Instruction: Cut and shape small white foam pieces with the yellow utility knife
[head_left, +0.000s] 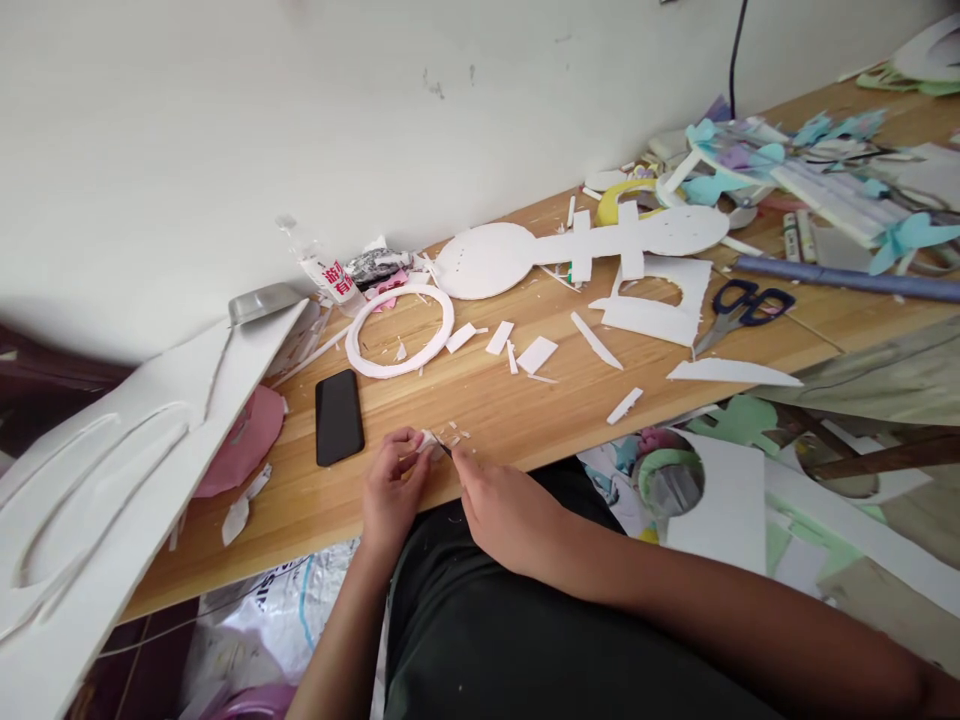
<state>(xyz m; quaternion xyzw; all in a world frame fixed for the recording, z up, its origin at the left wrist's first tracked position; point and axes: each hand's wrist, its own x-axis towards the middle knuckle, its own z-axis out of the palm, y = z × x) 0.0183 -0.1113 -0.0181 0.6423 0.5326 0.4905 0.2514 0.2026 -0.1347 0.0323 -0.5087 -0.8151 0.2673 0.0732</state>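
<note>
Near the front edge of the wooden table (292, 520), my left hand (396, 480) pinches a small white piece (429, 441). My right hand (491, 500) is closed around a thin dark tool (444, 447), whose tip meets the white piece. Small white scraps (455, 430) lie just beyond my fingers. A black phone (339, 418) rests to the left of my left hand. Farther back are a white ring (360, 340) and several cut white pieces (538, 355).
A white two-lobed board (487, 260) lies by the wall. Blue-handled scissors (742, 305) are at the right. A tilted bottle (330, 275) and a metal tray (264, 302) stand back left. A large white sheet (97, 470) covers the left side.
</note>
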